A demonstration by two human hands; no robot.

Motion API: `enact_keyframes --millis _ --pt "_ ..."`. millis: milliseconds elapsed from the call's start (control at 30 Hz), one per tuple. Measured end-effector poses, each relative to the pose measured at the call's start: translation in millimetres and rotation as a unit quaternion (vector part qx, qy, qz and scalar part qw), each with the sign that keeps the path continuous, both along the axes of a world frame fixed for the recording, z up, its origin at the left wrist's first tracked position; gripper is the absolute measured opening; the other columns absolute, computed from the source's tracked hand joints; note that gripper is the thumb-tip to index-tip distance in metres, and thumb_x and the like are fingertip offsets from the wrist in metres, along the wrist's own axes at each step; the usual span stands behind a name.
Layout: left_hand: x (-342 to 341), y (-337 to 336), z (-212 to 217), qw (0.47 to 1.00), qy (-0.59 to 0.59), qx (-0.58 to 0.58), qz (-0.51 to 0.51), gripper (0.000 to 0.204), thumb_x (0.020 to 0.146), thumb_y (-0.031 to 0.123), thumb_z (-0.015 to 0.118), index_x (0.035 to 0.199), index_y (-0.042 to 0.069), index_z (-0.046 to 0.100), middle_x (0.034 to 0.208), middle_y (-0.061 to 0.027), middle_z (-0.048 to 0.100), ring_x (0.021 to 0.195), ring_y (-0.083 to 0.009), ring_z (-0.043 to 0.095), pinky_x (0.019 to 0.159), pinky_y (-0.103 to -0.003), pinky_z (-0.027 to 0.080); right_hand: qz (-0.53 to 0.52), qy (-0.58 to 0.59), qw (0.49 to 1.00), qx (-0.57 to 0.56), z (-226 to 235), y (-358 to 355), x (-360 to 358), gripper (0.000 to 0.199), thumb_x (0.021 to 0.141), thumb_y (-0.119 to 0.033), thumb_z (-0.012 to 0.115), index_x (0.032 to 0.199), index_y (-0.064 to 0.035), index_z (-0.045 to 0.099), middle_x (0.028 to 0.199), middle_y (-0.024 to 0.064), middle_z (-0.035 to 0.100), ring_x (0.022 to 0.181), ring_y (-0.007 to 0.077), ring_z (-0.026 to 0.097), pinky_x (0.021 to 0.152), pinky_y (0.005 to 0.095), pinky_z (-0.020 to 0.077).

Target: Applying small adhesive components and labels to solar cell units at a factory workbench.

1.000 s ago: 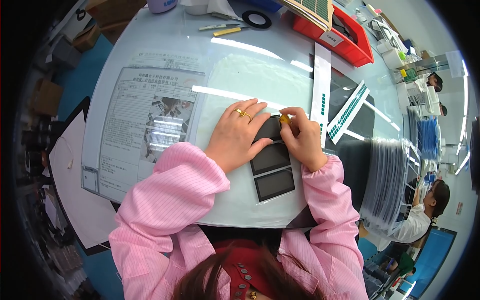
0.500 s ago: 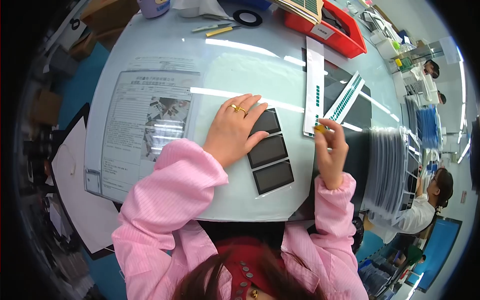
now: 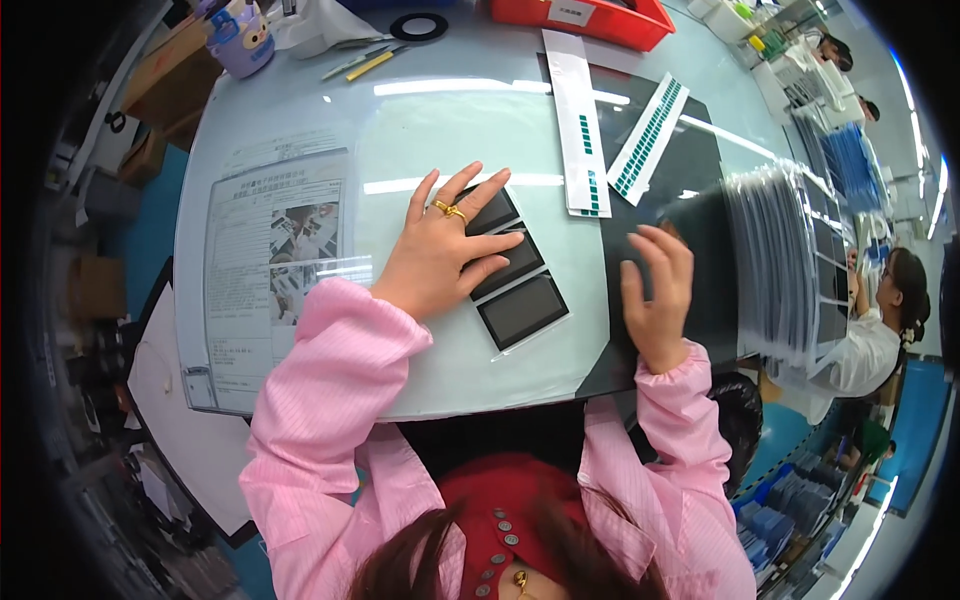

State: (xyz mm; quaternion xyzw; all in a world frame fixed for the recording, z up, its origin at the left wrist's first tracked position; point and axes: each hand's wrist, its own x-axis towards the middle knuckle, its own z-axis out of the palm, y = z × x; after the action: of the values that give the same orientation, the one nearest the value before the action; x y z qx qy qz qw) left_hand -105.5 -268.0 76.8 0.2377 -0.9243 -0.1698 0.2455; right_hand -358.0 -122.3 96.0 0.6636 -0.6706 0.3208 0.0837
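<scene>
My left hand (image 3: 440, 245) lies with fingers spread over a column of dark rectangular panels, its fingertips on the upper ones. The nearest dark panel (image 3: 522, 308) shows fully, on a clear backing; my fingers partly cover the others. My right hand (image 3: 658, 300) hovers over the black mat (image 3: 640, 350), thumb and fingers curved and apart. A small brownish spot shows by its fingertips, too unclear to name. Beyond that hand lie a long white strip (image 3: 572, 110) with a few green stickers and a slanted white strip (image 3: 648, 140) with rows of green stickers.
A printed sheet (image 3: 240, 260) under clear film lies at left. At the back are a purple cup (image 3: 238, 45), pens (image 3: 370, 66), a black tape ring (image 3: 419, 27) and a red bin (image 3: 640, 25). Upright clear trays (image 3: 775, 260) stand at right, near a seated co-worker (image 3: 870, 340).
My right hand has drawn away from the long white strip, and its thumb and fingers have parted. My left fingers have spread wider over the panels. The whole view has shifted.
</scene>
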Motion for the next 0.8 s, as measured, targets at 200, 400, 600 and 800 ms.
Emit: enact_keyframes --millis 200,400,600,800 --pt "3.7 6.3 -0.6 1.000 0.011 0.017 0.023 0.035 0.080 0.023 0.075 0.115 0.024 0.072 0.153 -0.0063 0.041 0.144 -0.0307 0.030 0.118 -0.052 0.017 0.207 0.014 0.972 0.107 2.1 11.0 58.4 0.061 0.073 -0.006 0.072 0.131 0.0006 0.052 0.139 0.0184 0.052 0.129 0.0383 0.048 0.108 0.0501 0.0360" --pt "3.8 3.2 -4.7 0.998 0.027 0.012 0.057 0.041 0.079 0.023 0.076 0.120 0.020 0.069 0.152 -0.0082 0.041 0.143 -0.0321 0.031 0.117 -0.051 0.019 0.478 -0.077 0.834 0.263 2.6 52.0 109.0 0.083 0.089 -0.056 0.054 0.143 0.0044 0.038 0.148 0.0232 0.041 0.142 0.0394 0.034 0.115 0.0565 0.0248" --pt "4.4 -1.8 -9.5 0.993 0.056 0.011 0.101 0.038 0.082 0.023 0.074 0.118 0.016 0.070 0.150 -0.0096 0.045 0.141 -0.0332 0.035 0.115 -0.047 0.024 0.270 0.058 0.939 0.205 6.7 20.4 103.2 0.079 0.090 -0.049 0.058 0.141 0.0087 0.039 0.147 0.0244 0.041 0.140 0.0396 0.037 0.114 0.0508 0.0286" --pt "0.9 -4.6 -13.7 0.990 0.080 0.022 0.117 0.033 0.083 0.022 0.073 0.114 0.014 0.071 0.146 -0.0111 0.048 0.138 -0.0339 0.038 0.113 -0.047 0.028 0.281 0.011 0.936 0.211 15.4 38.1 107.7 0.071 0.089 -0.041 0.064 0.134 0.0101 0.046 0.140 0.0241 0.050 0.133 0.0391 0.047 0.109 0.0486 0.0382"
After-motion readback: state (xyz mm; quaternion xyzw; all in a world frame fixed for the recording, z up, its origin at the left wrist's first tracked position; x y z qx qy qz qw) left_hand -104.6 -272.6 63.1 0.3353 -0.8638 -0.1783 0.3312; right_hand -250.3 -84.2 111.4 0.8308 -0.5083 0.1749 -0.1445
